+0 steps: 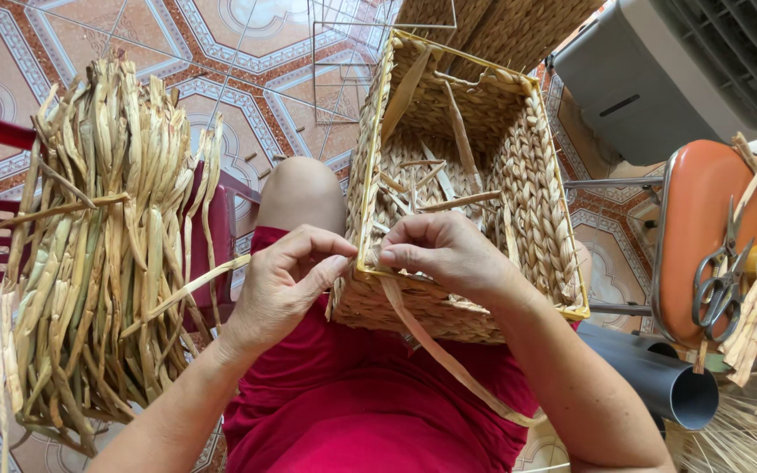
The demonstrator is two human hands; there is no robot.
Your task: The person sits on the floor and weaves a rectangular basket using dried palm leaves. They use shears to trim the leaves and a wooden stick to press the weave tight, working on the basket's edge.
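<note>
Seated, a person in red clothing works at the near rim of a rectangular woven basket point(484, 175) that rests on the lap at the centre of the head view. The basket's long axis runs from about 6 o'clock to 12 o'clock, its open mouth facing up at the camera and loose strand ends lying inside.

The left hand point(286, 280) reaches in from 7 o'clock, palm turned inward, thumb and forefinger pinched together at the basket's near left corner. The right hand point(449, 254) comes in from 5 o'clock, knuckles up, its fingers closed on a flat straw strip point(449, 359) at the rim. The two hands sit just beside each other, fingertips nearly meeting. The strip hangs from the rim and trails toward 5 o'clock across the lap.

At 9 o'clock, a thick bundle of dried straw point(98, 254) lies across a red chair point(221, 236), its stalks running roughly 6 to 12 o'clock. At 3 o'clock, scissors point(722, 280) rest on an orange stool point(694, 228) beside more straw strips. A dark grey pipe point(659, 377) lies at 4 o'clock. Patterned floor tiles point(221, 44) show at 11 o'clock.
</note>
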